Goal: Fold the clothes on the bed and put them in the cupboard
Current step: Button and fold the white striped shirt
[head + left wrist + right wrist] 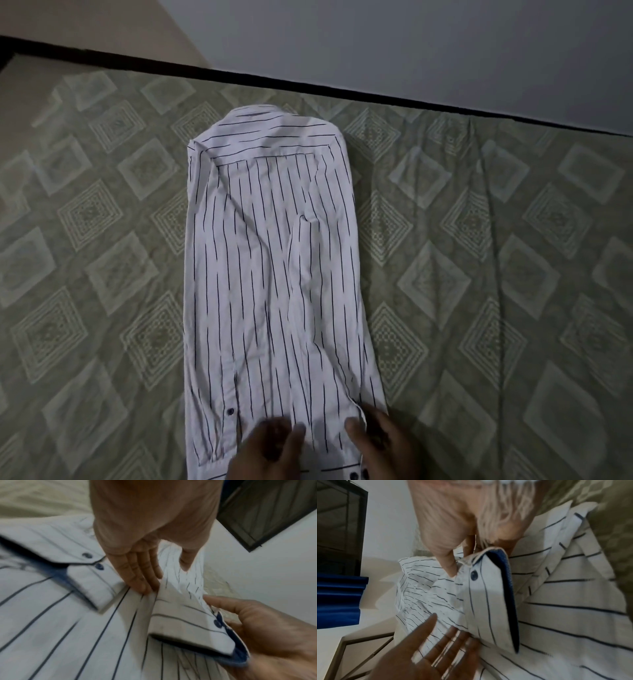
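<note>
At 6 o'clock, our left hand (270, 448) presses straight, close-set fingers (137, 572) flat on the striped shirt (270, 260). Beside it, our right hand (380, 442) pinches the sleeve cuff (489, 599) at the shirt's near edge. The shirt lies lengthwise toward 12 o'clock, bed (479, 274) showing bare at 3 and 9. Beyond: the bed's dark far edge (308, 87).

1. head view looks steeply down from above at the bed (479, 240), the whole shirt (274, 257) in frame.
2. left wrist view sits close over the left hand (137, 566), facing the cuff (188, 622).
3. right wrist view, equally close, shares that cuff (488, 595) and both hands.
</note>
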